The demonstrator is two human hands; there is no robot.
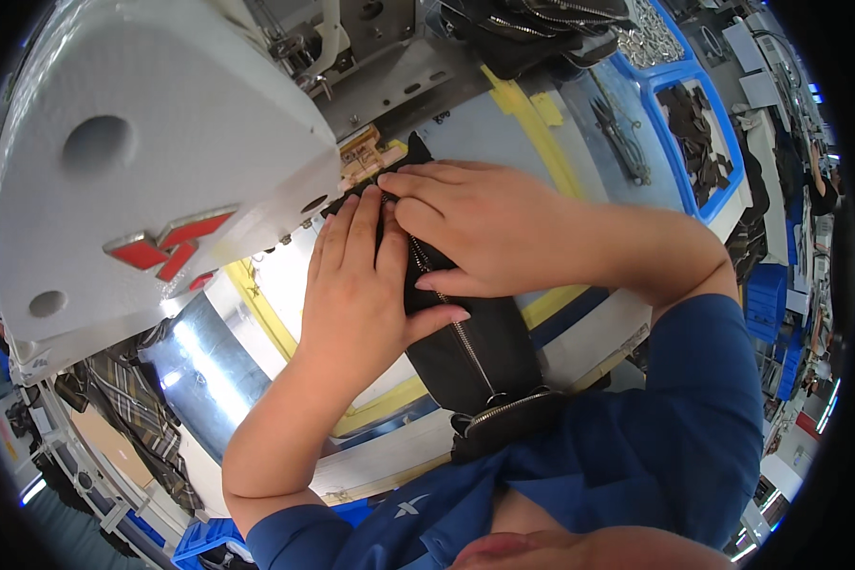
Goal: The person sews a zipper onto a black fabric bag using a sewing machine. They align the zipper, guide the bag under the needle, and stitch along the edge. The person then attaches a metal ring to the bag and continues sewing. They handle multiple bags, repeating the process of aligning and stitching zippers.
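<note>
A black fabric pouch piece with a metal zipper along its length lies on the sewing machine bed, its far end at the machine's metal clamp. My left hand rests flat on its left side, fingers stretched toward the clamp and thumb out to the zipper. From the right, my right hand presses on the far part; its fingers are slightly bent and its thumb lies apart, beside the zipper. The fingertips of both hands nearly meet by the clamp. A second zippered black section hangs at the near end, against my body.
The big white sewing machine head fills the left. Scissors lie to the right, near a blue bin of dark pieces and metal parts. Black zippered pieces are piled at the back. Yellow tape marks the table.
</note>
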